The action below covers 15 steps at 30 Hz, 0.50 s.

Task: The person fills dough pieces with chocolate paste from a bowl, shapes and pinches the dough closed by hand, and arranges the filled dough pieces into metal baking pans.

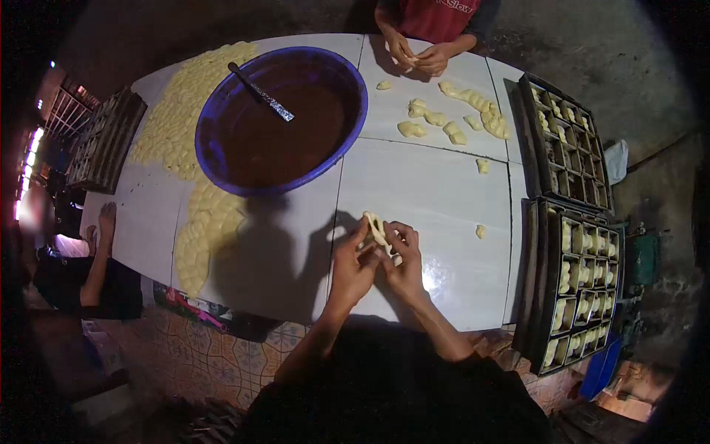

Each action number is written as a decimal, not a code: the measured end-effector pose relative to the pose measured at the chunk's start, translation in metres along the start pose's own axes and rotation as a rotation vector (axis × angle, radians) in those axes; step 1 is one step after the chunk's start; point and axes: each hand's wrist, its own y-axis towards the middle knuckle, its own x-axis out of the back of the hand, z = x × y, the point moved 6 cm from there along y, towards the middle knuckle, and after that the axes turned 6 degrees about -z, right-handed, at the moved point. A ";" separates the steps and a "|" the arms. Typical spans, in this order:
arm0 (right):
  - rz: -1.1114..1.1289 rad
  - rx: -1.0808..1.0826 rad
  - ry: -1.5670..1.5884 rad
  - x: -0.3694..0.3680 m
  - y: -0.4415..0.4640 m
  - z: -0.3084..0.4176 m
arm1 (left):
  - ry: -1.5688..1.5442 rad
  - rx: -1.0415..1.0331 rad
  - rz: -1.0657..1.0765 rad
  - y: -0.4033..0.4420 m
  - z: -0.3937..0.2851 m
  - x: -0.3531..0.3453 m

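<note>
Above the white tiled table (pixel 444 192), my left hand (pixel 353 268) and my right hand (pixel 404 259) hold one piece of pale dough (pixel 376 228) between their fingers. The dough is folded around a dark filling. To the left of it stands a blue basin (pixel 355 137) of brown filling, with a spatula (pixel 262 94) lying in it. Many dough pieces (pixel 203 233) cover the table's left side. Two small dough pieces, one (pixel 481 231) lower and one (pixel 482 166) higher, lie to the right of my hands.
Across the table a person in a red shirt (pixel 436 18) works dough with both hands. Shaped dough (pixel 454 133) lies before them. Divided metal trays, one upper (pixel 566 144) and one lower (pixel 584 270), line the right edge. Another person's arm (pixel 96 270) and stacked trays (pixel 107 140) are at left.
</note>
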 end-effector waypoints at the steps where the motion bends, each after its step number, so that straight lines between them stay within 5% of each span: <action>1: 0.026 0.111 -0.052 0.002 -0.004 0.004 | 0.099 0.030 -0.009 -0.005 -0.012 0.003; 3: 0.042 0.214 -0.107 0.012 -0.011 0.007 | 0.136 0.001 0.032 -0.011 -0.012 0.006; 6: -0.106 -0.019 0.455 0.030 -0.013 0.007 | -0.006 -0.038 0.123 -0.022 -0.009 0.003; 10: 0.001 0.019 0.377 0.035 -0.022 0.022 | -0.166 -0.039 0.130 -0.034 -0.007 0.001; 12: 0.058 0.086 0.269 0.036 -0.031 0.026 | -0.036 0.279 0.161 -0.039 0.009 0.000; 15: 0.113 -0.234 0.250 0.035 -0.057 -0.026 | -0.092 0.270 0.144 -0.047 0.037 -0.010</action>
